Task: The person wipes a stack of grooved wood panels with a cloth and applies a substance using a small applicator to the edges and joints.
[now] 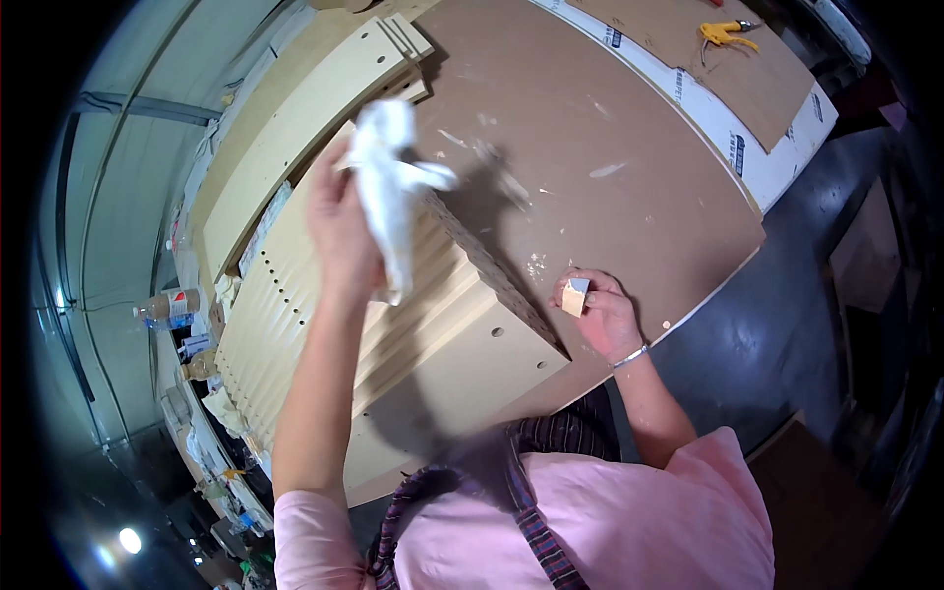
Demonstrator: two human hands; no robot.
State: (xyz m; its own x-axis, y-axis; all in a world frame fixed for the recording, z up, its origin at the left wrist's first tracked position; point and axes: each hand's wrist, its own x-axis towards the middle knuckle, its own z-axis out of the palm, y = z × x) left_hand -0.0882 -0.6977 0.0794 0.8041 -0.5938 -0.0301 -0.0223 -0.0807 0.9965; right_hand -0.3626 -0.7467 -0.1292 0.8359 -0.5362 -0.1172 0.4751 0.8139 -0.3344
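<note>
One brown worktable (pixel 629 147), stacked pale boards (pixel 295 324), dark floor (pixel 787 324)

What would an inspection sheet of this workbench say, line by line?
Surface: brown bench, flecked with white smears.
Job's things: stack of pale drilled boards; white rag; small block.
Clutter: yellow tool at far end; bottle on the left.
Hands: left hand holds the rag above the stack; right hand grips the block on the bench.
Cables: nothing seen.
Surroundings: more boards behind; dark floor.
</note>
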